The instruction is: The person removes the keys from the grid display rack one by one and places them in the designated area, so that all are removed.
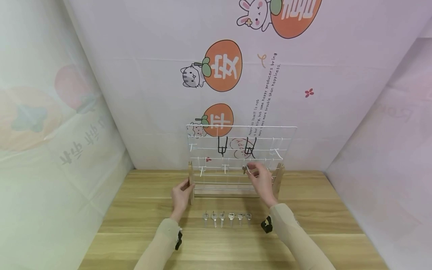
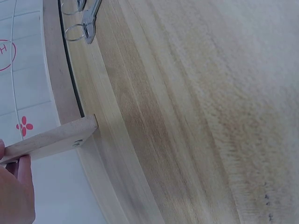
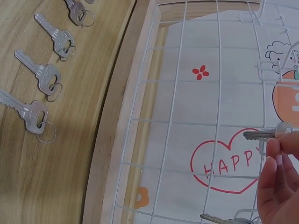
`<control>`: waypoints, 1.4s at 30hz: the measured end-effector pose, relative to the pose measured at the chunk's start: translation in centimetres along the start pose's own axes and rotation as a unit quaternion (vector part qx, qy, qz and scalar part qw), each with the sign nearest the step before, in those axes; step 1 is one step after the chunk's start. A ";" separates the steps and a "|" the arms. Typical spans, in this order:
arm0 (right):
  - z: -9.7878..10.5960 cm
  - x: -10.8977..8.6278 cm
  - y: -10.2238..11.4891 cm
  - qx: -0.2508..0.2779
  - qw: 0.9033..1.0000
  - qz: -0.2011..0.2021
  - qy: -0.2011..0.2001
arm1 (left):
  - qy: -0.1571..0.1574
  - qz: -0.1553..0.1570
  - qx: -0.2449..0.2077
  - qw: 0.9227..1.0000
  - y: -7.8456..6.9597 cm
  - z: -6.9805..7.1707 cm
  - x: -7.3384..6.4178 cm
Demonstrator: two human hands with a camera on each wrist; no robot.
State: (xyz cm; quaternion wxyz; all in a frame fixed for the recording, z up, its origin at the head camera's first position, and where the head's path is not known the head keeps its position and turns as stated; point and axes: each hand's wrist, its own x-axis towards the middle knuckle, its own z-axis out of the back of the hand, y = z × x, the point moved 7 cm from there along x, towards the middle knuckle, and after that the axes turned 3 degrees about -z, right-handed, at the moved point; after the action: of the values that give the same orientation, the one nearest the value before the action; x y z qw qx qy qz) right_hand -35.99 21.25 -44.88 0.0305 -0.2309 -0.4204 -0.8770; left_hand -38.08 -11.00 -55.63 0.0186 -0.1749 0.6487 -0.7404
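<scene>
My left hand grips the left wooden post of a stand that holds up a white wire grid. In the right wrist view, my right hand pinches a silver key between thumb and fingers, its blade pointing left. The key is in front of the grid, at a white hook largely hidden by the fingers. Another key shows lower down at the grid in that view. On the table, several silver keys with rings, one of them this key, lie in a row before the stand.
White hooks, such as this hook, and two black hooks, one a black hook, hang on the grid. The stand's wooden base bar runs along the wood-grain table. Printed cloth covers the walls behind and beside it.
</scene>
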 end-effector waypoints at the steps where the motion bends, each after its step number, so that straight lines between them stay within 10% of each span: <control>1: 0.0 0.0 0.0 0.000 1.000 0.001 0.000 | 0.000 0.000 0.001 1.000 0.0 0.0 0.0; 42: 1.8 -1.6 1.2 0.022 0.999 0.035 -0.023 | 0.000 -0.004 -0.012 1.000 0.1 -0.1 0.3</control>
State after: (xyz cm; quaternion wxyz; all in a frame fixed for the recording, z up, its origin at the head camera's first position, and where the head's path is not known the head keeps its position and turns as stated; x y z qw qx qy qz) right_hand -33.60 21.63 -43.76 0.0571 -0.2647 -0.4321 -0.8602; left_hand -38.38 -11.04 -55.71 0.0137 -0.1773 0.6569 -0.7327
